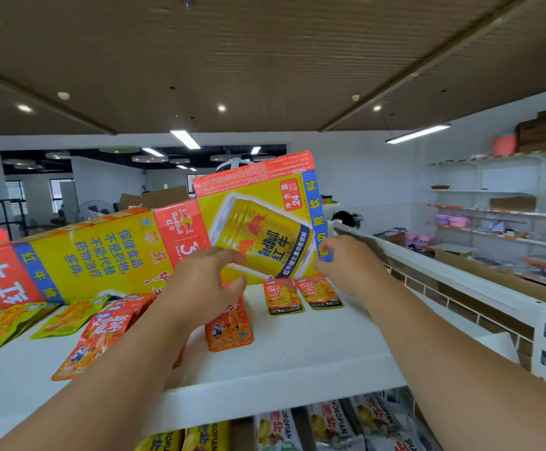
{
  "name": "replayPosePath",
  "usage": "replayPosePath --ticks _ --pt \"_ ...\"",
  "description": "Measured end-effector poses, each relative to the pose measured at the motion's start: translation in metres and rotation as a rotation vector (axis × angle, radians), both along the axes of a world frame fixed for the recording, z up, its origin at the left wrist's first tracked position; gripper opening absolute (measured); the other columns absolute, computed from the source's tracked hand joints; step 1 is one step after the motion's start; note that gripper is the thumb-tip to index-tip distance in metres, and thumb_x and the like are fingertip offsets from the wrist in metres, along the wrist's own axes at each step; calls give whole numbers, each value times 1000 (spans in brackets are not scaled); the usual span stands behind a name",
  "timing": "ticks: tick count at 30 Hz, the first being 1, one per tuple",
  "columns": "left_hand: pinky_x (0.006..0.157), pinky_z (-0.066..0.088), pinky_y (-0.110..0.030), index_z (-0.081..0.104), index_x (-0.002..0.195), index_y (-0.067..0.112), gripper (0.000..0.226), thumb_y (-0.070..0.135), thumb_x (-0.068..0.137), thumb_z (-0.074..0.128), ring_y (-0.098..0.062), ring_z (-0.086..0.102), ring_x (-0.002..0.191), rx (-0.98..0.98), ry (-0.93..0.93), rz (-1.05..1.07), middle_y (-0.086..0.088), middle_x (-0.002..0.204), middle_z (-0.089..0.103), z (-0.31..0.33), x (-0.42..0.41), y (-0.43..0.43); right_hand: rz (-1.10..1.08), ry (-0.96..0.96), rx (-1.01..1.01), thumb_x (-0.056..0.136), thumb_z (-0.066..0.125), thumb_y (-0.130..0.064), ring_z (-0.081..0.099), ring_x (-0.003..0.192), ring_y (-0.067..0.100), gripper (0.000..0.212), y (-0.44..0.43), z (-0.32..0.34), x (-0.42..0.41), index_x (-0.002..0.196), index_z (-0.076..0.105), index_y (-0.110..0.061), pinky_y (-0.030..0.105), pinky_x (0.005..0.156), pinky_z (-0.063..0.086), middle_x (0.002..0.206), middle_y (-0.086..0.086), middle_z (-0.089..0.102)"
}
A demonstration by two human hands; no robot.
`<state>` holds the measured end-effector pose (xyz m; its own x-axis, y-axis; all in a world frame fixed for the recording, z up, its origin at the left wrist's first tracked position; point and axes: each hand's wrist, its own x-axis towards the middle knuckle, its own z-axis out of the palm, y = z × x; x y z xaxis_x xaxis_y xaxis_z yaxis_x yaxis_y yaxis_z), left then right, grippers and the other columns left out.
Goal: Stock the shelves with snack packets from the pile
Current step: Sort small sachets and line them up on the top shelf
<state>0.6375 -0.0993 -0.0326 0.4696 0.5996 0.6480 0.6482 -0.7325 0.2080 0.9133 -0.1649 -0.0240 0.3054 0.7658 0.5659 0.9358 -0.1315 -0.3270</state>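
Observation:
A flattened yellow and red Red Bull carton stands along the back of the white top shelf, its right flap tilted upward. My left hand grips the flap's lower edge, fingers on its front and thumb beneath. My right hand pinches the flap's lower right corner. Two small orange snack packets lie side by side just below the flap. A red snack packet lies partly under my left hand. More red packets and yellow-green packets lie on the shelf to the left.
Below the shelf's front edge, a lower shelf holds rows of grey and yellow packets. A white shelf rail with a wire fence runs off to the right. Wall shelves with boxes and pink items stand at the far right.

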Motion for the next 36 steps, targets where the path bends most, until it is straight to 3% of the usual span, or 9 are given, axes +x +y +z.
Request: replayPosePath --ticks 5,7,11,14,19,24,30,33,36 --pt "102 45 -41 59 137 34 46 47 93 64 -24 52 128 52 58 28 5 138 61 11 -9 -10 107 -4 17 90 63 -43 58 95 23 30 -8 11 -34 116 64 -30 38 80 53 114 1 57" --pt "104 44 -41 57 139 35 48 49 94 63 -23 50 130 54 57 48 5 140 59 15 -23 -13 125 -23 19 91 63 -43 56 94 22 31 -11 18 -51 118 63 -28 35 76 49 116 2 55" --pt "105 45 -40 56 140 36 49 52 94 61 -21 50 130 29 42 110 6 142 58 20 -65 -15 144 -21 20 90 62 -43 57 84 19 30 -17 33 -88 113 65 -25 34 68 47 106 1 58" --pt "106 46 -40 55 142 33 53 55 94 59 -22 50 133 2 63 180 4 145 57 18 -108 -16 125 -12 -88 90 61 -41 59 77 20 26 -18 32 -123 106 64 -21 33 63 43 96 5 65" --pt "100 47 -40 59 136 36 47 56 94 55 -21 54 125 5 52 221 7 136 62 -10 -146 -24 66 -32 -179 90 61 -45 62 87 25 28 -16 -2 -173 103 61 -20 34 72 50 94 3 65" --pt "97 46 -40 59 135 40 56 62 87 43 -18 54 121 -5 47 206 13 133 62 -27 -147 -30 -23 -26 -164 88 62 -51 52 75 23 32 -13 -32 -193 80 45 -24 29 51 29 70 -6 47" --pt "100 44 -41 58 138 41 63 65 85 35 -20 51 125 -18 108 196 13 137 60 -30 -148 -28 13 37 -177 87 65 -47 61 77 18 32 -9 -36 -196 75 44 -26 29 55 38 75 -7 59" --pt "103 41 -44 57 139 45 67 69 82 31 -19 47 129 -44 165 170 18 142 57 -31 -147 -28 27 12 -178 89 65 -43 53 74 19 30 -10 -38 -195 78 43 -25 29 49 27 71 -7 48" --pt "109 31 -49 53 141 50 58 69 87 43 -18 37 139 -74 295 171 21 150 48 -33 -143 -26 30 -9 -179 90 65 -43 49 74 21 31 -10 -39 -194 79 42 -25 28 49 23 69 -7 43"
